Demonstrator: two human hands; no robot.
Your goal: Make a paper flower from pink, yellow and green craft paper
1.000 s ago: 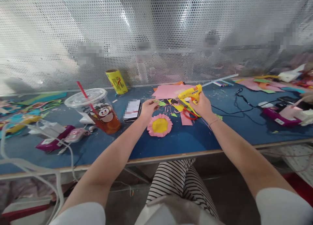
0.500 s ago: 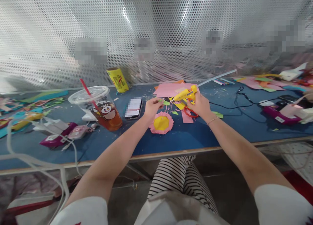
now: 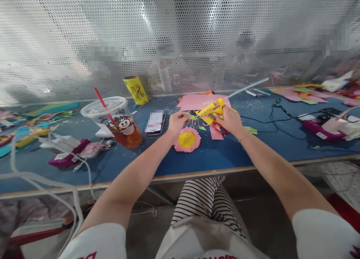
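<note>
My right hand (image 3: 231, 120) is closed around a yellow glue gun (image 3: 211, 108), a long clear glue stick (image 3: 247, 88) jutting from its back. The gun's nozzle points left, toward my left hand (image 3: 179, 121), whose fingers pinch a small green paper piece (image 3: 192, 117). Just below that hand, a paper flower (image 3: 187, 140) with a yellow centre and pink ruffled rim lies flat on the blue table. Red-handled scissors (image 3: 220, 127) rest beneath my right hand, partly hidden, beside a pink paper strip (image 3: 216, 134).
Left of my hands are a phone (image 3: 154, 122) and a plastic drink cup (image 3: 118, 124) with a red straw. A yellow tube (image 3: 136, 90) stands by the perforated metal screen (image 3: 191, 37). Pink sheets (image 3: 194, 101) lie behind; a black cord (image 3: 261, 121) runs right.
The glue gun has dropped slightly and shifted a little left, its nozzle staying near the green paper. My left hand still pinches the paper; the view has shifted slightly.
</note>
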